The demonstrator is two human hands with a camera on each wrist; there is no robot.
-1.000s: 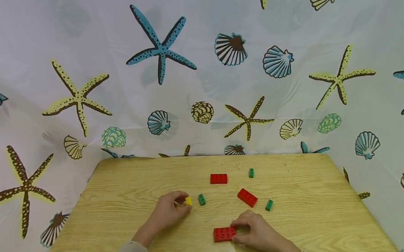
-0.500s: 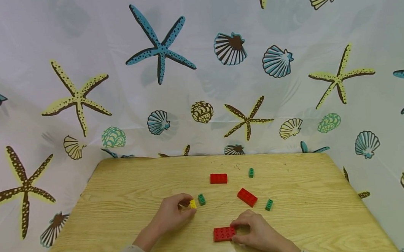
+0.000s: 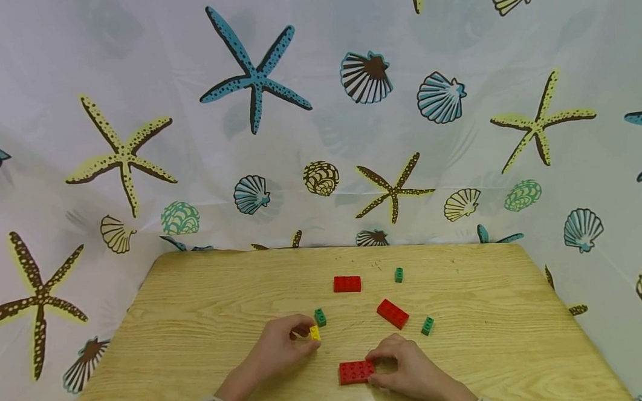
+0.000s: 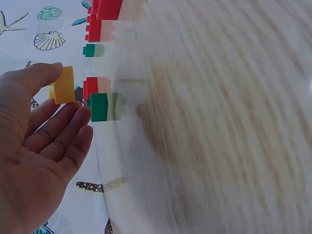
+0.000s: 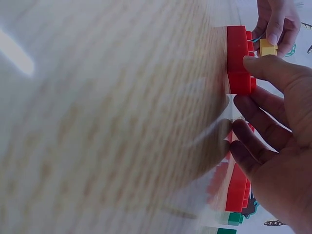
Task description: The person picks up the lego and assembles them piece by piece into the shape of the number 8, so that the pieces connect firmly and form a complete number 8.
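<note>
My left hand (image 3: 285,345) pinches a small yellow toy brick (image 3: 314,333) between thumb and fingertips; in the left wrist view the yellow brick (image 4: 64,86) is held up off the table. Close beyond it stands a small green brick (image 3: 320,317). With thumb and fingers my right hand (image 3: 408,365) grips the right end of a red eight-stud brick (image 3: 355,372), which rests on the table. The right wrist view shows the thumb on this red brick's (image 5: 238,61) near end, with the left hand and yellow brick just past it.
Farther back on the wooden table (image 3: 222,290) lie a red brick (image 3: 347,284) and a green brick (image 3: 399,274). Another red brick (image 3: 393,313) sits at an angle beyond my right hand, with a green brick (image 3: 427,326) beside it. A shell-patterned curtain (image 3: 316,116) surrounds the table.
My left hand has moved right and toward me with the yellow brick, coming closer to the gripped red brick. My right hand and that red brick have stayed in place.
</note>
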